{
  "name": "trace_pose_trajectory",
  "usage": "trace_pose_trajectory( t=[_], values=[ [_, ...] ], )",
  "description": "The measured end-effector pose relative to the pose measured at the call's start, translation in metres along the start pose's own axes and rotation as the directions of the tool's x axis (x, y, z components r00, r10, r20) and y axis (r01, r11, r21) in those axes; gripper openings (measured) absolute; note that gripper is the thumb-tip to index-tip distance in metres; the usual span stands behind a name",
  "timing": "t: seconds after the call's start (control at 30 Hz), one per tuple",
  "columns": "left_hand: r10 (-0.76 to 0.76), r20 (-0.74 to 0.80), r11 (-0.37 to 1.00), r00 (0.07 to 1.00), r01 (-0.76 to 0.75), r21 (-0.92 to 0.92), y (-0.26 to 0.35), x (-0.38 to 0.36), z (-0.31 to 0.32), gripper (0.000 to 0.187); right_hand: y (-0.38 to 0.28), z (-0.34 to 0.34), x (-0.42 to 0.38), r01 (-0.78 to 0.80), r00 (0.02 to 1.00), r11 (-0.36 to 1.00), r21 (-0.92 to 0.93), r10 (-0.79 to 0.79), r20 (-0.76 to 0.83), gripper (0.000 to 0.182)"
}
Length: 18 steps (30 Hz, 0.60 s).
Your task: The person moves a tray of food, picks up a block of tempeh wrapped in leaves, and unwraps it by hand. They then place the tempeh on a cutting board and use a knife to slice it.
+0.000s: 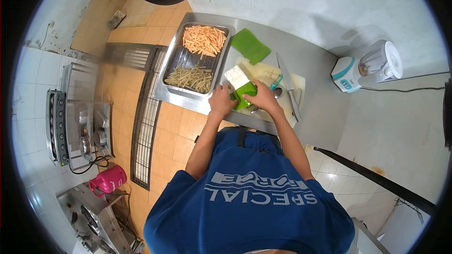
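A white block [236,76] with small marks on top stands at the left part of the cutting board [295,84], with a green leaf piece [246,91] against its near side. My left hand [222,99] is at the leaf's left edge, fingers bent onto it. From the right, my right hand [262,97] presses its fingers on the same leaf. Another green leaf piece [250,46] lies flat beyond the block. Right of my right hand are a spoon [278,92], a turquoise-handled tool [276,83] and a large knife [285,72].
At the left of the steel counter [325,99], a metal tray [181,56] holds orange strips [204,40] and greenish strips [190,79]. A blender [346,74] stands far right. A pink gas cylinder [109,179] and a stove [77,211] are at the lower left.
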<state>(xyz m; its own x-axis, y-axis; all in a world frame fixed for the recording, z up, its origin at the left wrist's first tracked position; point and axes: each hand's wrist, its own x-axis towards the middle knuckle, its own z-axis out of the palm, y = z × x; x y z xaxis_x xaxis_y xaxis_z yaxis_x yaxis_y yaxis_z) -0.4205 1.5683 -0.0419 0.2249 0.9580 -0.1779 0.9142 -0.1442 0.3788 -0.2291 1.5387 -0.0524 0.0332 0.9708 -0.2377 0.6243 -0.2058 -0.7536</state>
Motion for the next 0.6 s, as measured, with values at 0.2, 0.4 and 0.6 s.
trace_pose_trajectory(
  t=[0.2, 0.4, 0.6],
  values=[
    [-0.095, 0.296, 0.995, 0.951, 0.092, 0.025, 0.004, 0.005, 0.003, 0.032, -0.001, -0.003, 0.023, -0.033, 0.982, 0.993, -0.111, 0.052, 0.18, 0.088],
    [-0.072, 0.3, 0.982, 0.951, 0.12, -0.143, -0.012, 0.005, 0.021, 0.032, 0.013, 0.015, 0.033, 0.015, 0.987, 0.997, 0.077, -0.027, 0.159, 0.087],
    [0.084, 0.305, 0.735, 0.949, 0.148, -0.662, -0.025, 0.004, 0.025, 0.03, 0.017, -0.001, 0.025, -0.13, 0.971, 0.781, 0.611, -0.023, 0.236, 0.075]
  ],
)
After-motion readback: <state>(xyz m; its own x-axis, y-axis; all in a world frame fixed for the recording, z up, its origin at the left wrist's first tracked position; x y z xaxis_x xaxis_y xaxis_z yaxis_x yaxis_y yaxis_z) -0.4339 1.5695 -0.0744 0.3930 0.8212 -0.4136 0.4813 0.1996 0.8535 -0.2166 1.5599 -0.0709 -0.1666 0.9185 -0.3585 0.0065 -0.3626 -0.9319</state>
